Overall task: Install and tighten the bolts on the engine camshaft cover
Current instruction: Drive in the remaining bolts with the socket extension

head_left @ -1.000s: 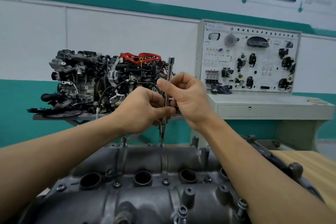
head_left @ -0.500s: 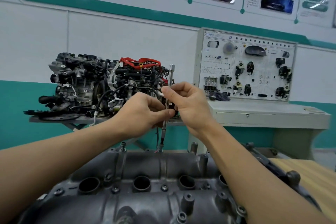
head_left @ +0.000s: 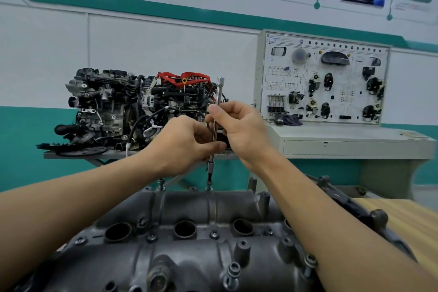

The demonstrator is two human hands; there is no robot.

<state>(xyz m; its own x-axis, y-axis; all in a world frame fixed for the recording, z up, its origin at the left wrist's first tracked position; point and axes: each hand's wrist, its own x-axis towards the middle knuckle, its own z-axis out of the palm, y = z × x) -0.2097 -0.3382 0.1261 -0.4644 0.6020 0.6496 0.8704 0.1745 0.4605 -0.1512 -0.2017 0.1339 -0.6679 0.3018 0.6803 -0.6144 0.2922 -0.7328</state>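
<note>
Grip: left hand [head_left: 182,144] and right hand [head_left: 241,130] both pinch the driver [head_left: 217,97] shaft, fingers curled on it. Tip sits on bolt [head_left: 209,188] at cover [head_left: 189,204] far edge. Hold shaft plumb, spin with fingertips, light downforce; cross-threading looks like the main risk.

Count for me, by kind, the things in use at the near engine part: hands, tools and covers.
Hands: 2, the left hand and the right hand, both gripping the tool
Long driver: 1
Camshaft cover: 1
Total: 4
</note>
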